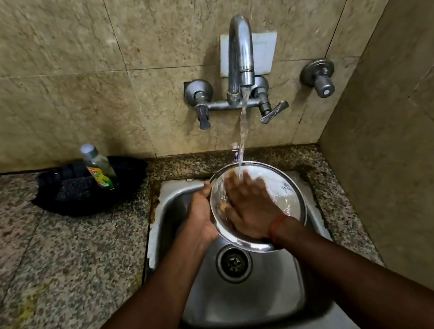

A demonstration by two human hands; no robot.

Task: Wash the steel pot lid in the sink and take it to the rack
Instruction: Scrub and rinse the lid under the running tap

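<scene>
Far to the left of the left hand, a black tray [58,200] sits on the speckled granite counter [28,263] against the wall, holding a dark scrubbing pad [74,189] and a green dish-soap bottle [99,168] standing tilted.

The left hand [201,217] grips the left rim of the steel pot lid [284,191], thumb at the upper edge, fingers hidden behind the lid. The lid is held tilted over the back half of the steel sink [244,301], above and just beyond the drain [234,263].

The right hand [247,207] lies open and flat against the lid's face, fingers spread — it covers the lid's middle and grips nothing. A red thread band [277,225] circles its wrist.

Above the right hand's fingertips, water [243,132] runs from the wall tap [240,56] and strikes the lid's upper edge, spreading across the metal — reflections blur the surface there. A separate valve knob [320,78] is mounted on the wall well to the right of both hands, beside the side wall [403,136].
</scene>
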